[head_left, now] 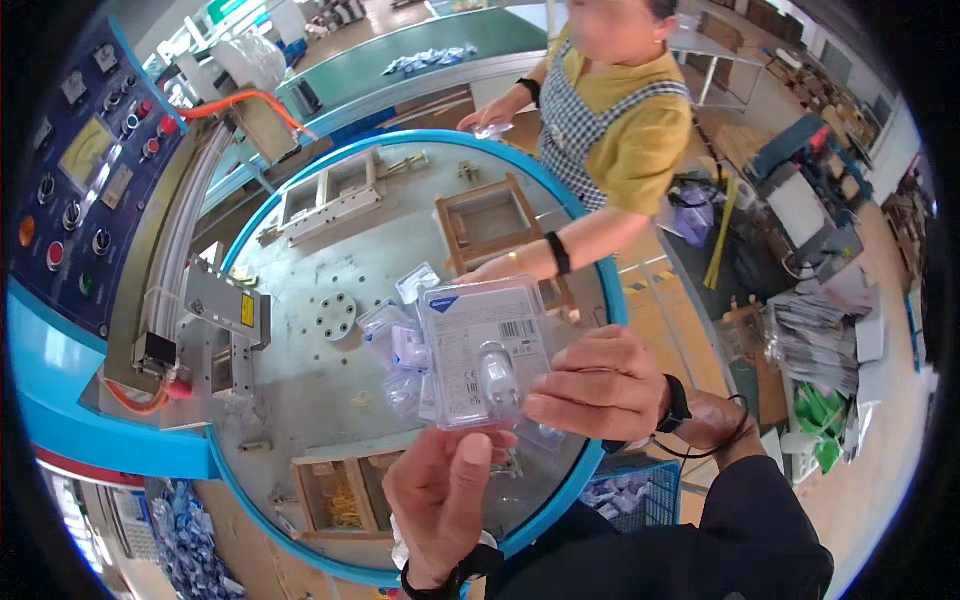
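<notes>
In front of me, a clear blister pack stands raised and nearly upright. Its printed card bears a barcode, and a small white plug-like device sits in the bubble near the lower middle. The fingers of my right hand close on the pack's right edge. My left hand pinches at the lower edge, thumb in front; part of its fingers is hidden. Behind the pack, several more blister packs lie heaped on the round metal table.
Wooden frames and metal fixtures lie around the blue-rimmed table. A co-worker in a checked apron reaches over the far right side. A control panel and machine head stand left. A blue basket holds packs below right.
</notes>
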Available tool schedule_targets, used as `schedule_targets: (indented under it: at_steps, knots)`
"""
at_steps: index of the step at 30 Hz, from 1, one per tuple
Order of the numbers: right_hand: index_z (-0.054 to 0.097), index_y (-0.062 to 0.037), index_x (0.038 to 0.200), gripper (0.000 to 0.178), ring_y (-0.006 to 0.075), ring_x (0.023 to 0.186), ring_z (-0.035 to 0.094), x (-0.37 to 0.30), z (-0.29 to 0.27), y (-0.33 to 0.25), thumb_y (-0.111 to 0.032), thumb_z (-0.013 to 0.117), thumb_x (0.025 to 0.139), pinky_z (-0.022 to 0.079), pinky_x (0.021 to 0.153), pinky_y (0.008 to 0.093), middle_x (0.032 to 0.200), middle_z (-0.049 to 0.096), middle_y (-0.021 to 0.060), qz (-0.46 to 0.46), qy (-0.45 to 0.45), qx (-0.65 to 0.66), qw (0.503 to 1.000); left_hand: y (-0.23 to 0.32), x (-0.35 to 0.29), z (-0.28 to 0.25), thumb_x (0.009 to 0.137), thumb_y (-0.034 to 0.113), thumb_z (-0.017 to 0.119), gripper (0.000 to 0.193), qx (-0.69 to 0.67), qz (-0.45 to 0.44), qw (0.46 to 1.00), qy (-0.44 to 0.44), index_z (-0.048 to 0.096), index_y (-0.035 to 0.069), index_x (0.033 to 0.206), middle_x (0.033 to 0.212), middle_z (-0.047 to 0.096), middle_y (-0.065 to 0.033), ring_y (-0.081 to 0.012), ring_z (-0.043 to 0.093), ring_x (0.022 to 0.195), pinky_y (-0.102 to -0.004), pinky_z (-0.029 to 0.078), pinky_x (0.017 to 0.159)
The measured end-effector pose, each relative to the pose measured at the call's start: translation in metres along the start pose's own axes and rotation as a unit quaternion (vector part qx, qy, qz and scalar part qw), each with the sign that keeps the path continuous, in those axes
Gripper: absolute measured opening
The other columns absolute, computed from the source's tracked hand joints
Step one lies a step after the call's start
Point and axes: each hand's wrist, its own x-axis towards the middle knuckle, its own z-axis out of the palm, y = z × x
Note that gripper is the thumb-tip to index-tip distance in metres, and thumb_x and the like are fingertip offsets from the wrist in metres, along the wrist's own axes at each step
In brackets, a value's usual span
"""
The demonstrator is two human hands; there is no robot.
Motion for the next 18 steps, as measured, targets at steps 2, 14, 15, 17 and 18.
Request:
schedule_targets:
  at_steps: [2, 14, 15, 17, 18]
  knots:
    - [0.075, -0.0065, 0.105, 0.026, 0.022, 0.097, 0.062, 0.003, -0.01, -0.019, -0.011, 0.074, 0.08, 0.054, 0.077, 0.0326, 0.101, 0.071, 0.0042, -0.005, 0.015, -0.007, 1.0, 0.006, -0.014, 0.001, 0.104, 0.026, 0.059, 0.035, -0.057, 0.012, 0.998, 0.001, 0.069, -0.008, 0.106, 0.091, 0.075, -0.0126, -0.0154, 0.068, 0.081, -0.0292, 0.054, 0.076]
    - [0.075, -0.0067, 0.098, 0.025, 0.0258, 0.091, 0.067, 0.029, -0.032, -0.142, -0.005, 0.084, 0.075, 0.055, 0.076, 0.0322, 0.097, 0.071, 0.0061, 0.074, 0.068, -0.1, 0.99, 0.028, -0.093, -0.033, 0.104, 0.026, 0.056, 0.037, -0.12, 0.071, 0.987, -0.086, 0.07, -0.007, 0.102, 0.086, 0.074, -0.0134, -0.0151, 0.067, 0.074, -0.0293, 0.054, 0.07]
    - [0.075, -0.007, 0.098, 0.025, 0.026, 0.091, 0.066, 0.029, -0.03, -0.151, -0.005, 0.084, 0.075, 0.055, 0.076, 0.0326, 0.097, 0.071, 0.0061, 0.077, 0.077, -0.104, 0.989, 0.028, -0.098, -0.036, 0.104, 0.029, 0.055, 0.039, -0.105, 0.088, 0.987, -0.083, 0.069, -0.007, 0.101, 0.083, 0.073, -0.0149, -0.017, 0.067, 0.07, -0.0302, 0.054, 0.067]
    - [0.074, -0.0076, 0.097, 0.024, 0.0263, 0.092, 0.066, 0.029, -0.027, -0.166, -0.005, 0.085, 0.075, 0.055, 0.075, 0.0333, 0.098, 0.071, 0.0061, 0.086, 0.093, -0.114, 0.985, 0.027, -0.109, -0.038, 0.103, 0.033, 0.054, 0.043, -0.076, 0.114, 0.988, -0.072, 0.068, -0.007, 0.099, 0.078, 0.071, -0.0179, -0.0208, 0.067, 0.063, -0.032, 0.054, 0.06]
    - [0.074, -0.0068, 0.098, 0.024, 0.0267, 0.093, 0.066, 0.029, -0.026, -0.174, -0.004, 0.082, 0.076, 0.056, 0.077, 0.0338, 0.1, 0.071, 0.0068, 0.088, 0.103, -0.108, 0.985, 0.026, -0.115, -0.04, 0.103, 0.032, 0.054, 0.042, -0.073, 0.123, 0.987, -0.075, 0.068, -0.008, 0.1, 0.078, 0.071, -0.0181, -0.0209, 0.067, 0.064, -0.032, 0.054, 0.06]
